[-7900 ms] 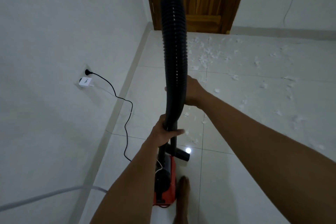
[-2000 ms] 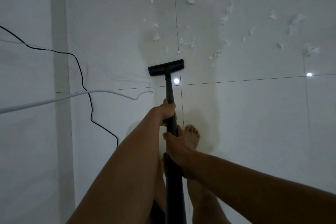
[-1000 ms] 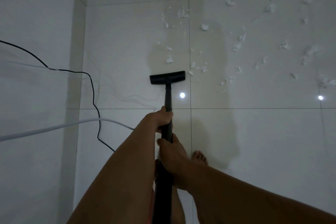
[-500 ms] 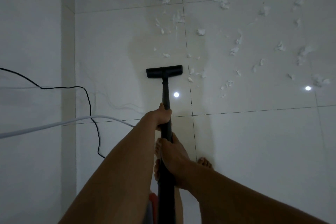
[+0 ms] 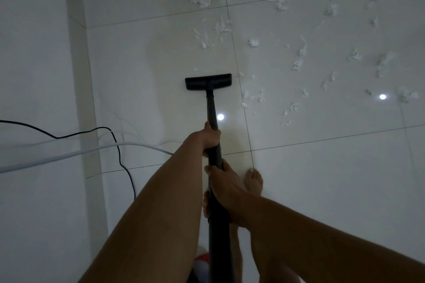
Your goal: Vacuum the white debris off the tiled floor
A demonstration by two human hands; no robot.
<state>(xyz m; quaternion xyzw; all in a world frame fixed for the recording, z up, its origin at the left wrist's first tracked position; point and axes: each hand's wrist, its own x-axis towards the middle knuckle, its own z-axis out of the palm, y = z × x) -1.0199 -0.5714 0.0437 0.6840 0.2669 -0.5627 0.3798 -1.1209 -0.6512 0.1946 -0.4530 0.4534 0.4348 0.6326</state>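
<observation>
A black vacuum wand point(image 5: 212, 108) runs from my hands down to a flat black floor nozzle point(image 5: 208, 81) lying on the white tiled floor point(image 5: 322, 179). My left hand point(image 5: 210, 138) grips the wand higher along it, toward the nozzle. My right hand point(image 5: 224, 187) grips the wand below that, closer to me. White debris point(image 5: 253, 42) lies scattered in torn bits ahead and to the right of the nozzle, with a denser patch point(image 5: 204, 1) at the far end.
A white wall point(image 5: 34, 53) rises on the left. A black power cord point(image 5: 119, 151) and a white cable point(image 5: 69, 155) trail across the floor from the left. My bare foot point(image 5: 254, 180) stands beside the wand. The red vacuum body point(image 5: 202, 258) peeks out below.
The nozzle has slid a little farther forward along the tile since half a second ago; the bits right ahead of it are gone. Both hands keep their grip.
</observation>
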